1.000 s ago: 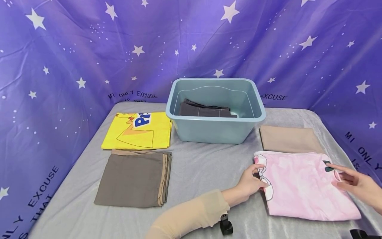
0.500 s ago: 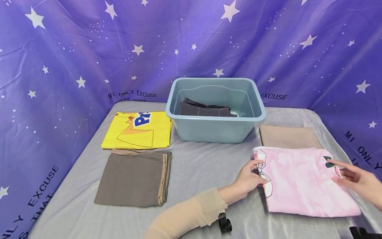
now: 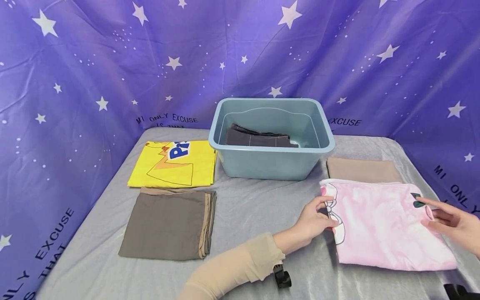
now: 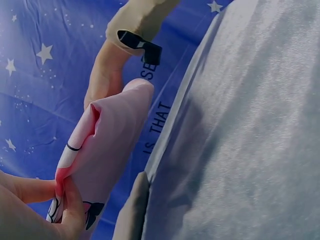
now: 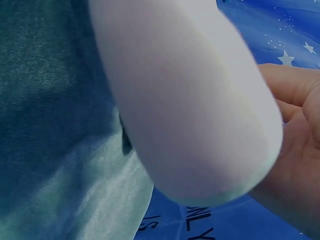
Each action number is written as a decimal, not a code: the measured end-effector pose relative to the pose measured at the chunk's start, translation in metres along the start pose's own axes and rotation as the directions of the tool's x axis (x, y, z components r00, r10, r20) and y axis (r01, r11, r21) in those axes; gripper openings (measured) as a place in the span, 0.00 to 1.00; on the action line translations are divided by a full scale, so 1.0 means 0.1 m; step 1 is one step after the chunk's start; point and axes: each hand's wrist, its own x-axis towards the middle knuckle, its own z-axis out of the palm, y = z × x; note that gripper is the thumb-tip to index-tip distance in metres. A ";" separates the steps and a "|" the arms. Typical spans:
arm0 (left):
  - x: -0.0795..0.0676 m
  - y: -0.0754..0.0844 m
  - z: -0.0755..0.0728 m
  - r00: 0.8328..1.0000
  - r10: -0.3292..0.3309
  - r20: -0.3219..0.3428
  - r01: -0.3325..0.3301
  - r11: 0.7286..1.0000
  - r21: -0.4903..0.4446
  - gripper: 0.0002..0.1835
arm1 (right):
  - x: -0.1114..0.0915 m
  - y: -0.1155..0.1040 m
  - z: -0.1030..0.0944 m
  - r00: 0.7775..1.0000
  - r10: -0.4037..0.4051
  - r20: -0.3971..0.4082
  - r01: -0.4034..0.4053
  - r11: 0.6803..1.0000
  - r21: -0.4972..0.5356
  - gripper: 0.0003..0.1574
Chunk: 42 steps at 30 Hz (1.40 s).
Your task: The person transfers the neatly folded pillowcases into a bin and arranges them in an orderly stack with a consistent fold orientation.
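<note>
A folded pink garment (image 3: 386,225) with a white bow print hangs level at the right side of the head view. My left hand (image 3: 313,221) pinches its left edge between thumb and fingers; the left wrist view shows this left hand (image 4: 30,212) and the garment (image 4: 117,137) raised off the table. At the opposite edge, my right hand (image 3: 455,225) grips it near a dark green printed patch. In the right wrist view the folded end of the garment (image 5: 195,115) hides most of the right fingers. A folded beige cloth (image 3: 363,170) lies just behind, partly covered from sight.
A blue-grey plastic bin (image 3: 270,162) stands at the back centre, with dark folded clothing (image 3: 258,138) inside. On the left lie a folded yellow garment (image 3: 172,166) and a folded grey-brown cloth (image 3: 165,225). A starry purple curtain (image 3: 187,62) surrounds the grey-covered table (image 3: 255,216).
Both hands have raised the pink garment slightly and moved it a little away from me, so it hides more of the beige cloth. The bin and other folded clothes have stayed put.
</note>
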 end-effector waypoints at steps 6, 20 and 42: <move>-0.01 0.09 0.00 1.000 0.022 0.022 -0.021 1.000 -0.020 0.29 | 0.07 0.52 -0.08 0.998 -0.065 0.023 0.064 0.997 0.037 0.39; -0.02 0.28 -0.03 0.995 0.066 0.078 -0.064 0.998 -0.027 0.30 | 0.08 -0.35 -0.05 0.996 -0.092 -0.003 0.091 0.980 0.178 0.42; -0.11 0.55 -0.19 0.977 0.141 0.158 -0.148 0.988 0.035 0.30 | 0.16 -0.69 -0.02 0.996 -0.093 -0.003 0.092 0.976 0.195 0.42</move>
